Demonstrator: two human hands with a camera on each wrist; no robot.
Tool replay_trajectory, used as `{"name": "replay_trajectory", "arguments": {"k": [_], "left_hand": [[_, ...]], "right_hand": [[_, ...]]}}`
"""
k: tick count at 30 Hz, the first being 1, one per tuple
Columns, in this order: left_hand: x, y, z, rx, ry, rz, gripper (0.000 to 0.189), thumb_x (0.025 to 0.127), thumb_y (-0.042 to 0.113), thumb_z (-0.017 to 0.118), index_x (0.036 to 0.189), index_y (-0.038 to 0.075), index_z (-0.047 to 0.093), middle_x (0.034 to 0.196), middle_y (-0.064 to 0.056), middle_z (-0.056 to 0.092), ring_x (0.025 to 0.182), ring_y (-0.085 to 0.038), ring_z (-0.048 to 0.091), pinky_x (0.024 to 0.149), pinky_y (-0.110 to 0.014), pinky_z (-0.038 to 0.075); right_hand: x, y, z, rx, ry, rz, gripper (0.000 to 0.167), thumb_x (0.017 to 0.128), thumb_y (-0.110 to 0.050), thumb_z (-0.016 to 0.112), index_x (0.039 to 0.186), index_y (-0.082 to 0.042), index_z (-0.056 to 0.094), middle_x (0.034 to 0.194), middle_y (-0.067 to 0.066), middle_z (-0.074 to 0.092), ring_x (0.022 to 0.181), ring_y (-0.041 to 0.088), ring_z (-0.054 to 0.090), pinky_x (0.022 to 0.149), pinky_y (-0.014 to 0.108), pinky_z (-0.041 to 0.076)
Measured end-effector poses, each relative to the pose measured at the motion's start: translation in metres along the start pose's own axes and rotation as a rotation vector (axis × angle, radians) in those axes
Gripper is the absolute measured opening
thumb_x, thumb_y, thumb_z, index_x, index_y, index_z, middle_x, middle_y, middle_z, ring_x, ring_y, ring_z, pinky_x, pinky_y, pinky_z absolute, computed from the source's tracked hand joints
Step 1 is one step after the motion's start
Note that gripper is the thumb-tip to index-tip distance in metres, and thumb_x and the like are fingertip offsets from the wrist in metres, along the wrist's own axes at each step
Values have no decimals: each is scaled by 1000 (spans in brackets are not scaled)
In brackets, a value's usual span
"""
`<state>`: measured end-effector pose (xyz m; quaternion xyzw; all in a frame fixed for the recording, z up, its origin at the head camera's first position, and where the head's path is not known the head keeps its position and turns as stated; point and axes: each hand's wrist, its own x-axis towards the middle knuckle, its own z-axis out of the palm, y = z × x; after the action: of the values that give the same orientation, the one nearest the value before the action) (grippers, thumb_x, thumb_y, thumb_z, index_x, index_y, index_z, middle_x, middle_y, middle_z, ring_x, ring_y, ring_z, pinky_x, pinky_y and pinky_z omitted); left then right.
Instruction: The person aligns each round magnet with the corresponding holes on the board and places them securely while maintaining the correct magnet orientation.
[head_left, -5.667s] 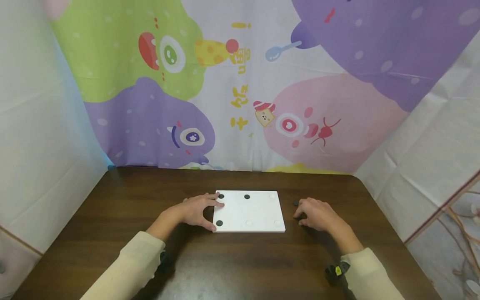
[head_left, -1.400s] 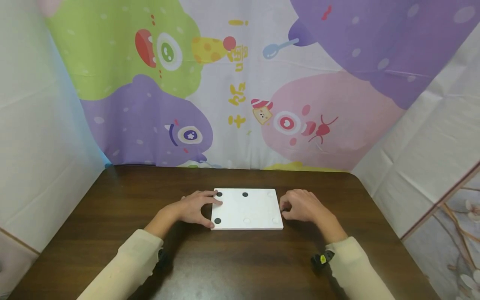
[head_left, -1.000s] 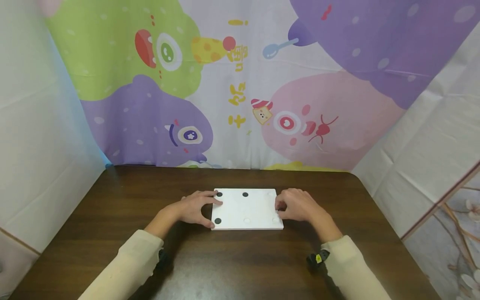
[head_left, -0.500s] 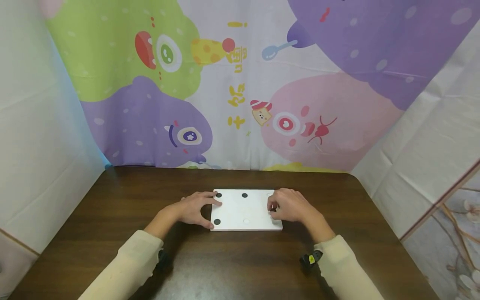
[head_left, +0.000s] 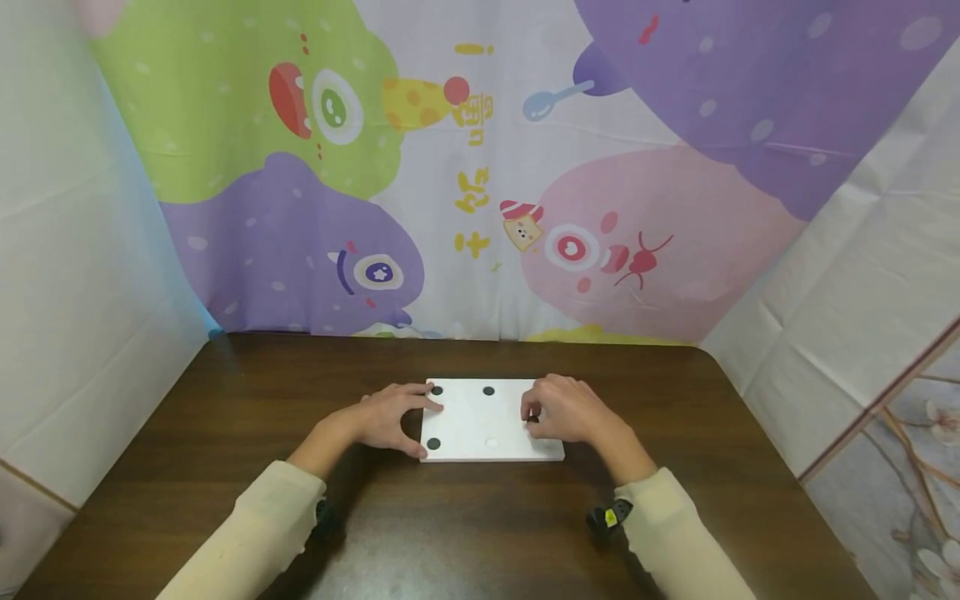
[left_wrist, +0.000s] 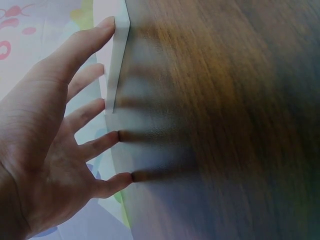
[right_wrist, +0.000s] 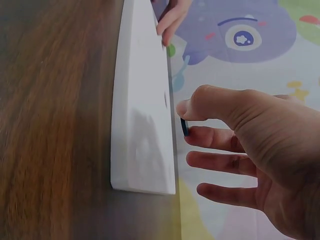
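Observation:
A white rectangular board lies on the table, with black discs at its far left corner, far middle and near left corner. A pale round recess shows at its near middle. My left hand rests at the board's left end, fingers spread, thumb at the near corner and fingertips on the top face. Over the board's right part, my right hand pinches a small black disc between thumb and index finger. In the right wrist view the disc is above the board, on edge. My right hand hides the board's right-hand spots.
The brown wooden table reaches to a cartoon-printed curtain at the back. Pale sheets hang on the left and right sides. Each wrist bears a dark strapped device.
My right hand, earlier right of the board beside a black disc on the table, has taken hold of the disc and moved left over the board. The left hand stays in place.

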<state>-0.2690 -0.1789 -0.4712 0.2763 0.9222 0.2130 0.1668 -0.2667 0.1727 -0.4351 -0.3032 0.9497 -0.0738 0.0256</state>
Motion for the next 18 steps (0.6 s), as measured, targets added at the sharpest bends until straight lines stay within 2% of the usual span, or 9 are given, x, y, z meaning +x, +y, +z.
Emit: {"name": "replay_trajectory", "arguments": {"k": [5, 8, 10, 12, 16, 18], "left_hand": [[12, -23, 14, 12, 37, 17, 87, 84, 68, 90, 159, 32, 65, 184, -13, 40, 165, -57, 36, 110, -104, 24], [11, -20, 13, 14, 31, 12, 86, 85, 66, 90, 159, 30, 65, 184, -14, 39, 165, -57, 35, 111, -103, 24], [6, -10, 7, -11, 16, -1, 86, 86, 63, 91, 160, 29, 65, 185, -13, 38, 168, -56, 33, 115, -102, 21], [12, -20, 11, -2, 10, -5, 87, 85, 66, 90, 160, 32, 64, 186, -11, 36, 169, -55, 32, 116, -101, 21], [28, -52, 27, -1, 34, 0, 91, 80, 78, 88, 159, 43, 63, 187, -1, 35, 172, -48, 31, 117, -101, 20], [30, -53, 28, 14, 29, 3, 91, 81, 76, 89, 160, 41, 63, 187, -4, 35, 171, -51, 31, 115, -102, 20]], "right_hand": [[3, -4, 1, -2, 12, -14, 6, 92, -23, 91, 91, -22, 85, 88, -9, 77, 86, 11, 60, 67, 29, 51], [4, -6, 0, 0, 16, -24, 7, 92, -23, 91, 90, -24, 84, 88, -10, 77, 87, 11, 61, 67, 29, 51], [4, -7, 1, 3, 17, -31, 7, 92, -23, 91, 90, -24, 84, 88, -10, 77, 87, 11, 61, 67, 28, 51], [5, -9, 1, 3, 17, -37, 7, 92, -22, 91, 91, -24, 85, 88, -10, 77, 87, 10, 61, 67, 28, 51], [8, -13, 2, 9, 17, -42, 7, 92, -22, 92, 91, -23, 85, 88, -9, 77, 86, 10, 61, 67, 27, 50], [9, -15, 2, 8, 12, -42, 6, 92, -23, 91, 92, -23, 86, 89, -9, 77, 86, 10, 61, 67, 28, 51]]}}
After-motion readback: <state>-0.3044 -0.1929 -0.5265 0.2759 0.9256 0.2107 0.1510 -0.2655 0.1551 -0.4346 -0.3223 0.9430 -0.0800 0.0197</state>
